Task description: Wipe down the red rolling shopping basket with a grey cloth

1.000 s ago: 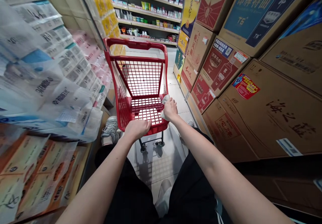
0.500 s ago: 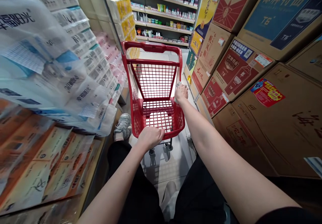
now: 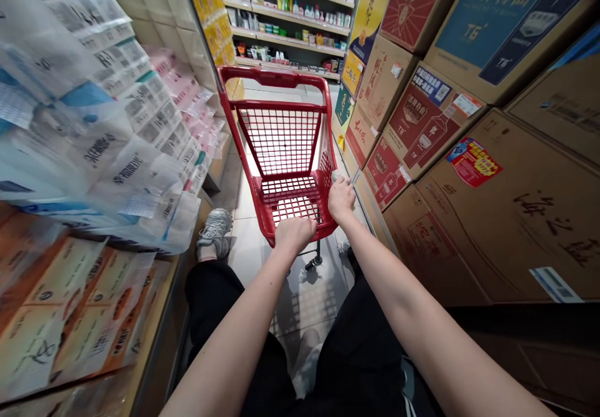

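A small red plastic shopping cart (image 3: 281, 135) stands in the aisle ahead of me, its basket holding nothing. My left hand (image 3: 294, 232) is closed over the cart's near rim. My right hand (image 3: 340, 197) is closed on a white cloth (image 3: 336, 175) and presses it against the cart's right rim. My legs in black trousers and a grey sneaker (image 3: 214, 232) show below the arms.
Stacked brown cardboard cartons (image 3: 473, 173) wall the right side of the narrow aisle. Wrapped tissue packs (image 3: 117, 148) and orange boxes (image 3: 70, 304) fill the left shelving. Shelves of bottles (image 3: 290, 23) cross the far end. Tiled floor (image 3: 304, 298) lies beneath the cart.
My right hand with the cloth slid from farther along the cart's right rim back toward me. The left hand kept its grip on the near rim. The view shifted slightly.
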Demonstrator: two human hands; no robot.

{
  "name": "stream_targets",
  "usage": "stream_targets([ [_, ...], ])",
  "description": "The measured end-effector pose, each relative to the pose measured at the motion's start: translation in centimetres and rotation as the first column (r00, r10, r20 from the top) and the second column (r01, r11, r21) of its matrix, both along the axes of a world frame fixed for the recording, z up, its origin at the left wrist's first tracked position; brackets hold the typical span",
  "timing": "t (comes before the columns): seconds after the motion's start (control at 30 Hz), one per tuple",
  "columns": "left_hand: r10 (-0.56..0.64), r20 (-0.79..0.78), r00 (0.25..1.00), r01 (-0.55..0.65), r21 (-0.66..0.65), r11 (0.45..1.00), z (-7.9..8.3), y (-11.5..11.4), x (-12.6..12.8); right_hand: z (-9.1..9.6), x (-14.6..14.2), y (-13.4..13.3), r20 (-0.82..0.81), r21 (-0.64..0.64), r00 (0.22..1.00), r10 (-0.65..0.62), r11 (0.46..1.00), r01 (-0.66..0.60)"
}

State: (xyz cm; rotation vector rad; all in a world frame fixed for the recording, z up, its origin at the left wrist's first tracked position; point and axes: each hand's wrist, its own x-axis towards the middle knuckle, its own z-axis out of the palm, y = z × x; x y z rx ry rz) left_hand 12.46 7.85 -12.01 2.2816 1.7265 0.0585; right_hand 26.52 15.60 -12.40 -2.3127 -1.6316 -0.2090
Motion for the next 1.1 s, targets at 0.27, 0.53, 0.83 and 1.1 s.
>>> stream_targets([
  [0.27, -0.081, -0.104, 0.991, 0.092, 0.114, 0.989, 0.5, -0.9, 0.6, -0.3, 1.9, -2.9, -0.001, -0.045, 1.000, 0.000, 0.999, -0.001],
  [0.53, -0.286, -0.190, 0.939, 0.336, 0.326, 0.884, -0.3, 0.0, -5.5, -0.1, 3.6, -1.3, -0.076, -0.061, 0.994, 0.075, 0.995, -0.080],
  [0.83, -0.207, -0.195, 0.959, 0.277, 0.474, 0.836, -2.6, 1.4, -5.2, -1.1, 4.3, -2.2, -0.181, 0.173, 0.955, 0.233, 0.964, -0.203],
  [1.1, -0.241, -0.169, 0.956, 0.291, 0.671, 0.682, -3.9, 3.0, -6.5, -0.8, 8.0, -3.6, -0.145, 0.373, 0.879, 0.454, 0.848, -0.377],
])
